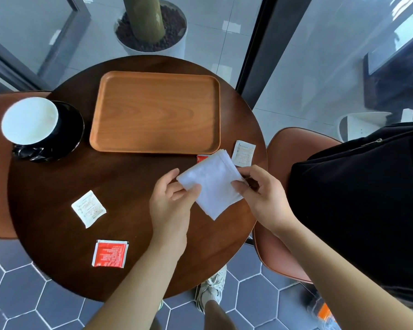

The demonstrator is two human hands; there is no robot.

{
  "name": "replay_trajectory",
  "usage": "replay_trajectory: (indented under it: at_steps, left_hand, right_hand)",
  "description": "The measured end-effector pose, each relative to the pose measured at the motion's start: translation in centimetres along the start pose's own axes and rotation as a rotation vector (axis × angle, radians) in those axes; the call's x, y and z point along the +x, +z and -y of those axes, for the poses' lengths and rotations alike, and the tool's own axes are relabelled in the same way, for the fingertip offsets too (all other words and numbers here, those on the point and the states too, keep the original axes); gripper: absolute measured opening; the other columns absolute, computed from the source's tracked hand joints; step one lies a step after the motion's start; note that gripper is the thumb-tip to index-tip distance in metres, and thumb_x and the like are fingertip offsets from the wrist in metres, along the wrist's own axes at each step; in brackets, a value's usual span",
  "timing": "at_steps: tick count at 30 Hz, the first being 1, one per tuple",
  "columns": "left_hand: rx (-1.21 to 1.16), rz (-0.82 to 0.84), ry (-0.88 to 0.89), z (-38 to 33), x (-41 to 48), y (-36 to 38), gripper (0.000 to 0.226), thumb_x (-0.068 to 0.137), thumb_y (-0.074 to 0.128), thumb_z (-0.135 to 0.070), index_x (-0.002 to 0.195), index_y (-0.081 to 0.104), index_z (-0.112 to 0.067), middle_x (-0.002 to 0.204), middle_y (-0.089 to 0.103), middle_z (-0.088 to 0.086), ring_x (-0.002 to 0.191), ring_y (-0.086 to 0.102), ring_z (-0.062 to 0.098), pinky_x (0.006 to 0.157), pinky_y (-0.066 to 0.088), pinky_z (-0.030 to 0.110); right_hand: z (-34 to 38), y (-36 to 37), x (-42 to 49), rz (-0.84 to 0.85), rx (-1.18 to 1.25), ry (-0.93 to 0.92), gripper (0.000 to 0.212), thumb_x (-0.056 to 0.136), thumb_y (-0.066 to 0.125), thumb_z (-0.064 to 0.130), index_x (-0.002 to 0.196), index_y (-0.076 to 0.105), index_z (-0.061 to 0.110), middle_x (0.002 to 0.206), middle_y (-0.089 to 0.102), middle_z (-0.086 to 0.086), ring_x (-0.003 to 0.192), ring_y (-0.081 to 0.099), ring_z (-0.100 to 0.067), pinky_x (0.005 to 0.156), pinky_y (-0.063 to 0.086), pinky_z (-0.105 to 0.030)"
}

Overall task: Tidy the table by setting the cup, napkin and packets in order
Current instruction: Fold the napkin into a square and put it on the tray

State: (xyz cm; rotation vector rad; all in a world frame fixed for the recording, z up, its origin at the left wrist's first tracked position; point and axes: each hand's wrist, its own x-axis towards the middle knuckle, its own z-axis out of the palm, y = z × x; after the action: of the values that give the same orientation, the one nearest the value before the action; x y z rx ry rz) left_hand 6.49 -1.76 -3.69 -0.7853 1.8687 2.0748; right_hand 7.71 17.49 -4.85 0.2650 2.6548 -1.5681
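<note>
On a round wooden table (129, 182), a red packet (110, 253) lies nearest, with a white packet (88, 209) beyond it. The left hand (169, 203) and right hand (260, 196) each pinch a folded white napkin (212, 186) with curled fingers, over the table's right side. Behind the napkin lie a half-hidden red sachet (202, 159) and a white sachet (243, 153). Farther off sit a wooden tray (155, 113) and, at left, a white cup (30, 120) on a black saucer (69, 129).

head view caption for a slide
Folded white napkin pinched by left hand and right hand over a round table, beside a wooden tray, cup and packets.
</note>
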Motion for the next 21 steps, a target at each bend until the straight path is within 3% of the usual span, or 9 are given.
replay_trajectory:
  at_steps: [3,6,10,12,14,17,21]
  left_hand:
    - [0.005,0.158,-0.047,0.3,-0.4,-0.2,0.052,0.080,0.082,-0.011,0.124,0.061,-0.028,0.107,0.075,-0.010,0.101,0.072,0.008,0.080,0.060,0.027]
    - [0.105,0.205,-0.043,0.8,-0.8,-0.5,0.053,0.078,0.084,-0.012,0.121,0.060,-0.031,0.106,0.074,-0.014,0.101,0.071,0.004,0.079,0.060,0.024]
    - [0.157,0.184,0.008,1.1,-0.8,-1.5,0.063,0.075,0.086,-0.009,0.127,0.057,-0.031,0.106,0.074,-0.011,0.099,0.072,0.004,0.075,0.058,0.018]
    - [0.203,0.155,0.061,1.0,-0.7,-2.2,0.064,0.077,0.084,-0.006,0.130,0.057,-0.031,0.106,0.075,-0.012,0.098,0.072,0.003,0.073,0.057,0.015]
    - [0.268,0.119,0.117,0.8,-0.4,-2.9,0.063,0.080,0.081,-0.004,0.135,0.057,-0.027,0.107,0.075,-0.011,0.098,0.072,0.003,0.076,0.058,0.016]
    - [0.368,0.080,0.192,0.1,0.2,-4.2,0.064,0.083,0.078,-0.006,0.139,0.055,-0.025,0.111,0.074,-0.010,0.099,0.071,0.001,0.083,0.059,0.022]
    - [0.470,0.032,0.283,-1.4,1.5,-5.8,0.063,0.086,0.076,-0.011,0.140,0.053,-0.032,0.110,0.071,-0.016,0.098,0.069,-0.003,0.081,0.056,0.014]
  right_hand:
    - [0.3,0.6,-0.1,-0.034,0.084,0.052,0.016,0.094,0.067,0.013,0.108,0.070,0.019,0.097,0.070,0.008,0.090,0.066,-0.013,0.078,0.053,-0.026]
    - [0.6,1.3,-0.2,-0.058,0.120,0.094,0.016,0.094,0.067,0.015,0.108,0.070,0.022,0.098,0.071,0.009,0.092,0.067,-0.015,0.081,0.058,-0.036]
    - [0.9,2.3,-0.5,-0.080,0.150,0.133,0.020,0.092,0.069,0.015,0.100,0.070,0.034,0.095,0.071,0.015,0.091,0.069,-0.012,0.078,0.060,-0.034]
    - [1.2,2.8,-0.7,-0.081,0.174,0.133,0.023,0.091,0.070,0.016,0.096,0.069,0.038,0.096,0.072,0.017,0.090,0.069,-0.011,0.076,0.059,-0.026]
    - [1.7,3.4,-0.6,-0.072,0.175,0.122,0.021,0.090,0.072,0.018,0.096,0.069,0.038,0.095,0.071,0.018,0.088,0.069,-0.010,0.073,0.055,-0.019]
    - [2.7,4.4,-0.3,-0.041,0.135,0.098,0.017,0.090,0.073,0.021,0.101,0.069,0.034,0.094,0.071,0.020,0.089,0.068,-0.009,0.074,0.054,-0.018]
    - [4.6,6.0,1.0,-0.015,0.143,0.093,0.019,0.090,0.073,0.021,0.103,0.068,0.033,0.095,0.071,0.021,0.090,0.067,-0.004,0.076,0.054,-0.017]
